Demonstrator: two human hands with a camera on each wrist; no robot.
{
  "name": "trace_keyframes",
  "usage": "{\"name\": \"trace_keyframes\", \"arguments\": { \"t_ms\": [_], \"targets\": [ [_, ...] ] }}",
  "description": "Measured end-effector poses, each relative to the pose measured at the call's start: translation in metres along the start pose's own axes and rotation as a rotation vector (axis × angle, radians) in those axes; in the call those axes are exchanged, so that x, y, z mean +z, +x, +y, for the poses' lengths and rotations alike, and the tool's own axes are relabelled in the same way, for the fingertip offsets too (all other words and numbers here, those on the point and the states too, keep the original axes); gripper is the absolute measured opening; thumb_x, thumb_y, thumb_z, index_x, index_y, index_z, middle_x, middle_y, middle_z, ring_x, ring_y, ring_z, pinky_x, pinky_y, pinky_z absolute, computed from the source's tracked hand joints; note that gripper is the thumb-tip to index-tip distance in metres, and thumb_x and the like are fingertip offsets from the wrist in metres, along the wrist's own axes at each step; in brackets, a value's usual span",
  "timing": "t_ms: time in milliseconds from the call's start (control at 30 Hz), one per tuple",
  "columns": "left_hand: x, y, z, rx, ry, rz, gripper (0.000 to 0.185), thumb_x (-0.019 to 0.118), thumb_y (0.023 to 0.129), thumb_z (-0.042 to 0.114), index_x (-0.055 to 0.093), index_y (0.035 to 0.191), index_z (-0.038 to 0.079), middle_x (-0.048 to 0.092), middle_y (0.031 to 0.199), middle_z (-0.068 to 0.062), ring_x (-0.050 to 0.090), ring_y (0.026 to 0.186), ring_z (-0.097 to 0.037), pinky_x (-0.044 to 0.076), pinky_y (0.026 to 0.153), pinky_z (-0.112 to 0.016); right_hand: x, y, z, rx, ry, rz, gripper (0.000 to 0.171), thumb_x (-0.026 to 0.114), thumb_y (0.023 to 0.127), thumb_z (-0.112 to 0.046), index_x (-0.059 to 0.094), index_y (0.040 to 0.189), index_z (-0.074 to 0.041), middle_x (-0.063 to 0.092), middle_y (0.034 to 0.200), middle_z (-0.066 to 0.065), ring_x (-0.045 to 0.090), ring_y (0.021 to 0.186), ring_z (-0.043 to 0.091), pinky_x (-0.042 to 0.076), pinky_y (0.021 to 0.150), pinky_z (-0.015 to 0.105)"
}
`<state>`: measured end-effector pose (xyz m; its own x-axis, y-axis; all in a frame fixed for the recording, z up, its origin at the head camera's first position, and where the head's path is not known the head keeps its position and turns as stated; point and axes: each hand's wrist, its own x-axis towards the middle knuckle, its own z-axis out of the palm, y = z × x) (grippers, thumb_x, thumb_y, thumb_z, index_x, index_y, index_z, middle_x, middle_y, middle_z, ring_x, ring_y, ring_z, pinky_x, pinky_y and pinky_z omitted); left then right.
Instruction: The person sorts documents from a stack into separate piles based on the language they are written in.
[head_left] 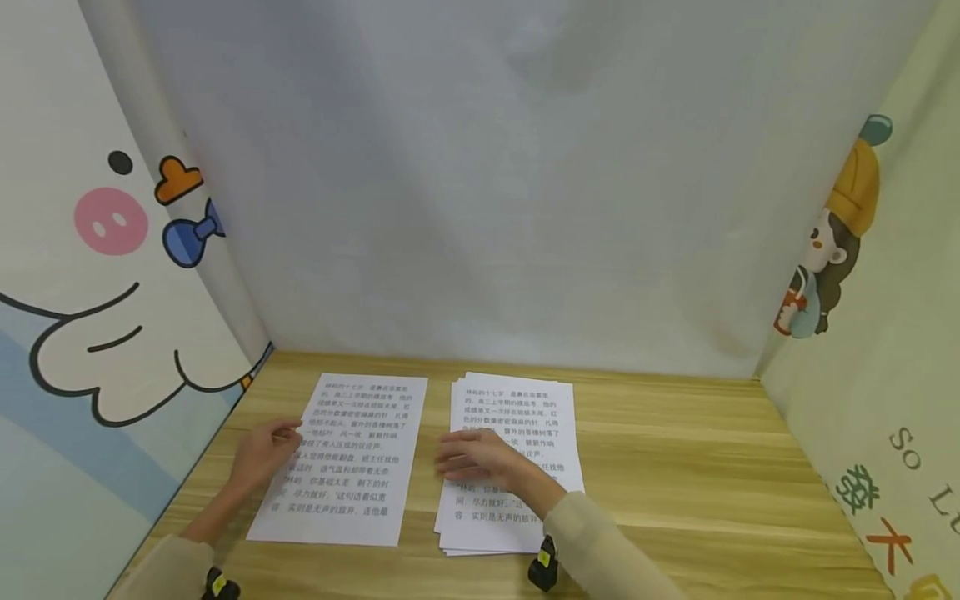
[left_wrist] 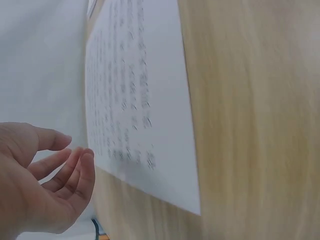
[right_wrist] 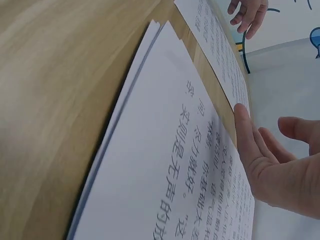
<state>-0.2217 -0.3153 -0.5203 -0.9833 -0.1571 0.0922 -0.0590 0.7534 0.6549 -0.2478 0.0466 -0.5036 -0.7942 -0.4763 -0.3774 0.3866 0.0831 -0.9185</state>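
Note:
On the left of the table lies a printed sheet of paper (head_left: 352, 458), dark text on white. To its right is a slightly uneven stack of printed sheets (head_left: 517, 417), its lower layers showing along the edges. My left hand (head_left: 266, 450) hovers by the left edge of the single sheet, fingers loosely bent and holding nothing. Over the stack is my right hand (head_left: 487, 460), its fingers extended toward the left and nothing in its grasp. The right wrist view shows the stack's layered edge (right_wrist: 120, 115) below that hand.
The wooden table (head_left: 675, 467) extends to the right of the stack. A pale fabric wall (head_left: 480, 183) stands at the back. Side panels with cartoon prints, a white figure (head_left: 45, 225) and a girl in a yellow hat (head_left: 825, 250), flank the table.

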Motion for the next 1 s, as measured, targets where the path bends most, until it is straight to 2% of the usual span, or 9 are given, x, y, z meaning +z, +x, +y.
{"name": "trace_keyframes", "arguments": {
  "t_ms": [100, 267, 433, 667, 867, 1000],
  "targets": [
    [0.005, 0.000, 0.015, 0.018, -0.055, -0.059, 0.035, 0.060, 0.096, 0.010, 0.063, 0.125, -0.010, 0.069, 0.107, -0.026, 0.067, 0.088, -0.031, 0.049, 0.064, -0.021, -0.012, -0.007, -0.002, 0.000, -0.033, 0.009, 0.043, 0.059, 0.103, -0.013, 0.055, 0.141, 0.006, 0.066, 0.131, 0.027, 0.070, 0.116, 0.036, 0.060, 0.097, 0.040],
    [0.016, -0.001, 0.039, 0.026, -0.114, -0.139, 0.034, 0.062, 0.097, 0.010, 0.064, 0.126, -0.008, 0.068, 0.107, -0.023, 0.064, 0.084, -0.021, 0.050, 0.061, -0.019, -0.034, -0.020, -0.003, -0.008, -0.087, 0.025, 0.043, 0.058, 0.103, -0.015, 0.055, 0.141, 0.006, 0.067, 0.131, 0.026, 0.072, 0.112, 0.031, 0.061, 0.095, 0.040],
    [0.032, -0.001, 0.059, 0.073, -0.180, -0.204, 0.033, 0.063, 0.097, 0.007, 0.064, 0.125, -0.010, 0.069, 0.102, -0.021, 0.068, 0.079, -0.022, 0.054, 0.059, -0.019, -0.057, -0.032, 0.001, -0.027, -0.140, 0.034, 0.043, 0.057, 0.104, -0.016, 0.054, 0.140, 0.008, 0.067, 0.128, 0.028, 0.073, 0.109, 0.031, 0.061, 0.094, 0.040],
    [0.064, 0.000, 0.084, 0.163, -0.218, -0.295, 0.030, 0.064, 0.096, 0.005, 0.067, 0.123, -0.009, 0.072, 0.099, -0.018, 0.069, 0.072, -0.022, 0.054, 0.056, -0.022, -0.089, -0.049, 0.008, 0.000, -0.149, 0.057, 0.043, 0.056, 0.104, -0.015, 0.054, 0.138, 0.011, 0.070, 0.121, 0.026, 0.076, 0.094, 0.020, 0.063, 0.090, 0.037],
    [0.088, -0.005, 0.105, 0.172, -0.236, -0.382, 0.028, 0.065, 0.094, 0.005, 0.070, 0.119, -0.007, 0.073, 0.096, -0.013, 0.066, 0.070, -0.016, 0.055, 0.057, -0.022, -0.116, -0.069, 0.012, 0.008, -0.145, 0.073, 0.044, 0.053, 0.106, -0.014, 0.050, 0.137, 0.016, 0.070, 0.119, 0.027, 0.075, 0.094, 0.018, 0.062, 0.090, 0.033],
    [0.098, -0.009, 0.118, 0.167, -0.241, -0.426, 0.030, 0.066, 0.093, 0.006, 0.070, 0.119, -0.007, 0.073, 0.099, -0.013, 0.064, 0.074, -0.014, 0.057, 0.059, -0.023, -0.136, -0.082, 0.014, 0.001, -0.142, 0.075, 0.045, 0.050, 0.107, -0.013, 0.046, 0.139, 0.019, 0.073, 0.113, 0.019, 0.074, 0.094, 0.015, 0.062, 0.090, 0.031]
  ]
}}
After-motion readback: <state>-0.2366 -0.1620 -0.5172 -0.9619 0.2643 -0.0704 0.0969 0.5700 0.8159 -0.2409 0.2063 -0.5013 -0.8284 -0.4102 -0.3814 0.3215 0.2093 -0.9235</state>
